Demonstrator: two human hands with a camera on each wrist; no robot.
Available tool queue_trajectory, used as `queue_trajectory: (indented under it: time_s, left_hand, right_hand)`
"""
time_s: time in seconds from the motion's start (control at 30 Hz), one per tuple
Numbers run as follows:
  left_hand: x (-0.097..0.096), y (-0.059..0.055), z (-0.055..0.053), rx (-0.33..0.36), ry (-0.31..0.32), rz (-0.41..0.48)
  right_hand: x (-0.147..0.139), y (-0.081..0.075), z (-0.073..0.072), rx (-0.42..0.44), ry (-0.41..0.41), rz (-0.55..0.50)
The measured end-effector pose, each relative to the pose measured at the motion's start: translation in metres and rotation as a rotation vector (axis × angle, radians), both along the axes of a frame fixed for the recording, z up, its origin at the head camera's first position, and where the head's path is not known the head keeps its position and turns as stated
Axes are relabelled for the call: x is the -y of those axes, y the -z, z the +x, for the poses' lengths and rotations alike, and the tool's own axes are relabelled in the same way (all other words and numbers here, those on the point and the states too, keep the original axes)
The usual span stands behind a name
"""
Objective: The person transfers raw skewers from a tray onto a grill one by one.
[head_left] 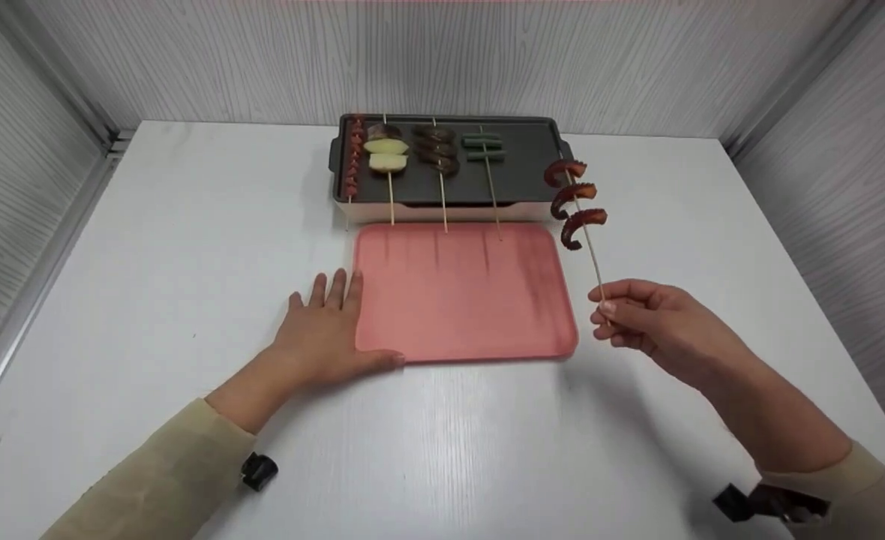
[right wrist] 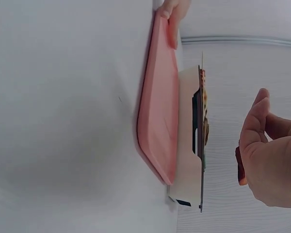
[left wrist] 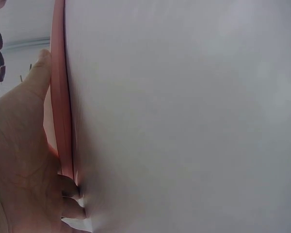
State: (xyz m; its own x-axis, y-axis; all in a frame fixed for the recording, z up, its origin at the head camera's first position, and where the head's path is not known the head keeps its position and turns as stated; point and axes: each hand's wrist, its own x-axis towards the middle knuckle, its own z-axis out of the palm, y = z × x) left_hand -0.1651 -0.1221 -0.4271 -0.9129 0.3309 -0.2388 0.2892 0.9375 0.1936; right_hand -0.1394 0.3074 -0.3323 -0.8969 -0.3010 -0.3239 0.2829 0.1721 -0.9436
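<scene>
My right hand (head_left: 660,326) pinches the lower end of a wooden skewer threaded with red-brown curled tentacle pieces (head_left: 583,221), between thumb and fingers. It holds this skewer up at the right of a pink tray (head_left: 461,300), its top by the right corner of a dark grill (head_left: 532,169). My left hand (head_left: 322,337) lies with fingers straight along the tray's left edge, the thumb at the front edge. In the left wrist view the thumb (left wrist: 38,73) runs against the tray's side (left wrist: 62,92). The right wrist view hides most of the held skewer behind the right hand (right wrist: 274,155).
Behind the tray, the grill carries a skewer of small red pieces (head_left: 354,154), one with pale yellow chunks (head_left: 388,161), one with brown coils (head_left: 436,150) and one with green pieces (head_left: 484,155). Their sticks overhang the front. Panelled walls (head_left: 487,60) enclose the white table (head_left: 187,225).
</scene>
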Motion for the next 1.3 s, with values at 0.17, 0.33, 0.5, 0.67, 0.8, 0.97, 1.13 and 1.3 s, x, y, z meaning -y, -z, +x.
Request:
queue_trajectory:
  time_s: [0.17, 0.33, 0.5, 0.67, 0.8, 0.97, 1.13, 1.3]
  left_hand:
    - [-0.001, 0.0, 0.0, 0.004, -0.001, 0.0]
    - [0.0, 0.0, 0.0, 0.006, -0.003, -0.002]
    - [0.0, 0.001, 0.0, 0.007, -0.006, -0.002]
    - [0.0, 0.001, 0.0, -0.001, -0.001, 0.0]
    - [0.0, 0.002, 0.0, -0.009, 0.004, -0.007]
    - [0.0, 0.003, 0.0, 0.004, -0.003, 0.0]
    - [0.0, 0.002, 0.0, 0.004, -0.006, 0.0]
    - [0.0, 0.001, 0.0, 0.001, -0.005, -0.001]
  right_hand:
    - [0.005, -0.007, -0.024, 0.009, 0.025, -0.058]
    - [0.013, -0.01, -0.051, 0.033, 0.059, -0.096]
    - [0.02, -0.01, -0.078, 0.053, 0.082, -0.139]
    - [0.024, -0.004, -0.102, 0.078, 0.103, -0.189]
    - [0.026, 0.006, -0.119, 0.101, 0.124, -0.235]
    - [0.03, 0.019, -0.135, 0.122, 0.171, -0.227]
    - [0.033, 0.029, -0.147, 0.135, 0.182, -0.213]
    - [0.033, 0.036, -0.156, 0.159, 0.177, -0.206]
